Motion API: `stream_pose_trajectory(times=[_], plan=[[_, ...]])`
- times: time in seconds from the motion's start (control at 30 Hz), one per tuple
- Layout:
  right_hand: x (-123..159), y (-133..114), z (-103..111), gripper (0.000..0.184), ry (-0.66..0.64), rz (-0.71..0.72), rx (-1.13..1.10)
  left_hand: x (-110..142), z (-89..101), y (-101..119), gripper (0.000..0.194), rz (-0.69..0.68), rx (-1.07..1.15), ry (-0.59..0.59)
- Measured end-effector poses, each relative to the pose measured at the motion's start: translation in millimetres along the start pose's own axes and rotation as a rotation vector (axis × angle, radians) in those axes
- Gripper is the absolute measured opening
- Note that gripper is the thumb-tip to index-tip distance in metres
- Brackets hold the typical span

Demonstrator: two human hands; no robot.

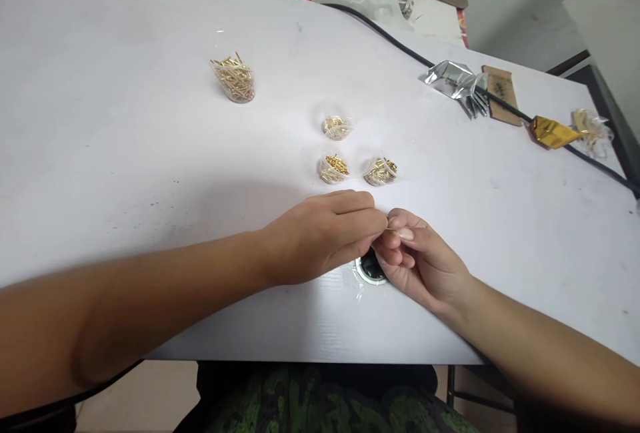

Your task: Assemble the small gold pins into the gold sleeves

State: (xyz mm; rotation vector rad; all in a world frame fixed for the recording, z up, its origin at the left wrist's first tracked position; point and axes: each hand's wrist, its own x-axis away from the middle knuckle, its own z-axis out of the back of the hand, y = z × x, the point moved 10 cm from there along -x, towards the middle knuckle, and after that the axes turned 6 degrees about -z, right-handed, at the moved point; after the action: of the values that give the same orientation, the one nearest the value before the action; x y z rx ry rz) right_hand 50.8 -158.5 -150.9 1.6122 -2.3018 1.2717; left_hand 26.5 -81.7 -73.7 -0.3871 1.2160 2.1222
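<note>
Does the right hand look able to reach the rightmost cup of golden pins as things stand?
Probably yes: the rightmost cup sits just beyond the right hand, with nothing seen between them, though that hand's fingertips seem occupied with a thin golden pin.

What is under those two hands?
Part of a round black thing with a pale rim shows on the white table. The left hand and right hand cover the rest, so its far edge and right side cannot be seen.
</note>
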Motion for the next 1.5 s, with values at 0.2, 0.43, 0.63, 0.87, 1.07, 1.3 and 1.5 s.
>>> stream_pose_trajectory(times=[0.2,0.43,0.63,0.87,1.07,1.3,1.5], plan=[[0,0,2,0.006,0.029,-0.009,-0.003,-1,1.3,2,0.016,-0.016,-0.017,0.011],[0,1,-1,0.006,0.035,-0.022,0.003,-1,0.4,0,0.017,0.009,-0.006,0.008],[-1,0,-1,0.009,0.045,-0.009,-0.003,0,1.3,0,0.015,0.01,0.01,0.015],[0,-4,-2,0.008,0.007,0.031,0.006,-1,6.0,1,0.013,-0.003,-0.025,0.08],[3,-12,-1,0.011,0.047,0.11,0.118,0,10.6,-2,0.013,0.027,-0.064,0.153],[5,-24,-2,0.011,0.052,0.221,0.286,-1,10.3,-2,0.014,0.031,-0.079,0.142],[14,-37,-5,0.003,0.096,0.416,0.567,-2,8.7,-2,0.015,0.029,-0.088,0.123]])
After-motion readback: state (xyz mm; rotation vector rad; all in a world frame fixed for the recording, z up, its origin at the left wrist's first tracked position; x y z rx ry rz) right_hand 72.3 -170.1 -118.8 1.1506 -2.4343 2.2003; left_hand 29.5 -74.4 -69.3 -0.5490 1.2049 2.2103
